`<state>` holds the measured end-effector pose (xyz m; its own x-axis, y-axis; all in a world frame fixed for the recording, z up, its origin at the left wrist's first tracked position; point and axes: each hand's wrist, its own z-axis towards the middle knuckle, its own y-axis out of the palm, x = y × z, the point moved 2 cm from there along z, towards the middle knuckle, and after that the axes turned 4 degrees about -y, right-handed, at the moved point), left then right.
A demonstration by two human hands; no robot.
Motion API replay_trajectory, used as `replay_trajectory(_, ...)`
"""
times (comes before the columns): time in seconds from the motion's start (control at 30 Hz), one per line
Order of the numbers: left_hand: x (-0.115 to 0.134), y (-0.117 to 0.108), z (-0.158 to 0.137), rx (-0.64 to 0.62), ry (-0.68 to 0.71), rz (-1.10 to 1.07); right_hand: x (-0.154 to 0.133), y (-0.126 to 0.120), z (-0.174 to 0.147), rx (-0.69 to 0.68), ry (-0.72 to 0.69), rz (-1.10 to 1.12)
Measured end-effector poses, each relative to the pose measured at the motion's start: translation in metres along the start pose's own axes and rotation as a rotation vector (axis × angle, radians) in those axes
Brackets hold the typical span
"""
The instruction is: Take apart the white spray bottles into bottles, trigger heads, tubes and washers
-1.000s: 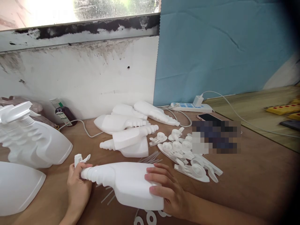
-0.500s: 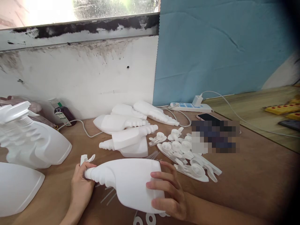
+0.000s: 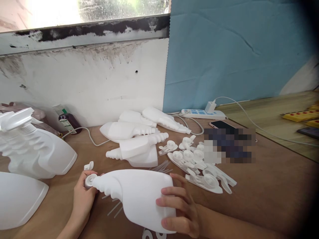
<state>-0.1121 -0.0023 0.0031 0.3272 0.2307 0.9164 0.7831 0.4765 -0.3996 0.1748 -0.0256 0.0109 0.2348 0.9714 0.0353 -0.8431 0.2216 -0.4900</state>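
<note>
A white spray bottle (image 3: 139, 196) lies tilted across the front of the table, its narrow ribbed neck pointing left. My right hand (image 3: 181, 205) is wrapped around its base, fingers spread over the near side. At the neck end, my left hand (image 3: 84, 192) grips a white trigger sprayer head (image 3: 90, 181). The round collar of that head shows its open inside, right beside the bottle mouth. Whether collar and mouth touch, I cannot tell. Thin clear tubes (image 3: 116, 209) lie beneath the bottle, and white rings (image 3: 147, 234) show partly below it.
Several white bottles (image 3: 124, 131) lie toward the wall. A pile of white sprayer heads (image 3: 194, 159) sits to the right. Bottles with heads fitted (image 3: 45, 149) stand at left. Behind are a dark bottle (image 3: 68, 121), a power strip (image 3: 203, 114) and a phone (image 3: 221, 124).
The sprayer head has come off the neck and turned, so its collar opening now shows. My left hand has shifted slightly left and down. My right hand keeps its hold on the bottle.
</note>
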Motion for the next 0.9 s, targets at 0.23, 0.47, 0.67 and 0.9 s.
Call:
replay_trajectory(0.23, -0.006, -0.001, 0.004, -0.010, 0.040, 0.010, 0.002, 0.005, -0.001, -0.008, 0.075, -0.009)
replay_trajectory(0.47, -0.012, 0.001, 0.009, -0.102, 0.124, 0.074, 0.004, 0.012, -0.008, -0.077, 0.150, 0.015)
replay_trajectory(0.67, -0.012, 0.000, 0.010, -0.112, 0.132, 0.076, 0.003, 0.013, -0.010, -0.082, 0.158, 0.026)
replay_trajectory(0.9, -0.013, -0.001, 0.013, -0.116, 0.177, 0.116, 0.003, 0.017, -0.013, -0.122, 0.169, 0.081)
